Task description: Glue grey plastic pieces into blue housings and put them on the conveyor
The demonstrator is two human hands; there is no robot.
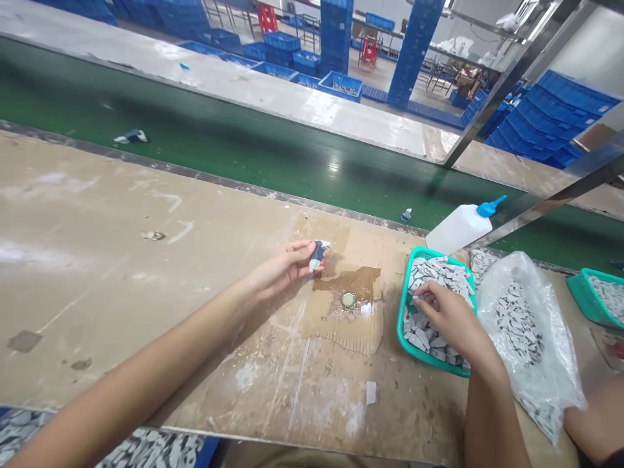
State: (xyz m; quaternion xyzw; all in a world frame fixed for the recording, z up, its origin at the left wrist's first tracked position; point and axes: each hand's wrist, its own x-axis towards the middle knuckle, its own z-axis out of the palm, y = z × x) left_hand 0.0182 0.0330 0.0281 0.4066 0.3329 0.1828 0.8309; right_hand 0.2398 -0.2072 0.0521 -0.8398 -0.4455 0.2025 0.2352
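My left hand [287, 266] pinches a small dark blue and white plastic-looking piece [318, 255] between thumb and fingers, above the cardboard-covered table. Beneath it and to the right lies a worn cardboard sheet [361, 331] with a wet brown patch and a small round cap [348, 299] on it. My right hand [446, 315] reaches into a green plastic basket [400, 322] of small grey and whitish pieces [424, 335]. Its thumb and fingertips are pressed together over them; what they hold, if anything, is too small to make out.
A white squeeze bottle [461, 227] with a blue nozzle stands behind the basket. Right of it lies a clear plastic bag [550, 344] of small pieces. A green conveyor belt [273, 169] runs behind the table. Another person's arm [599, 416] shows at far right.
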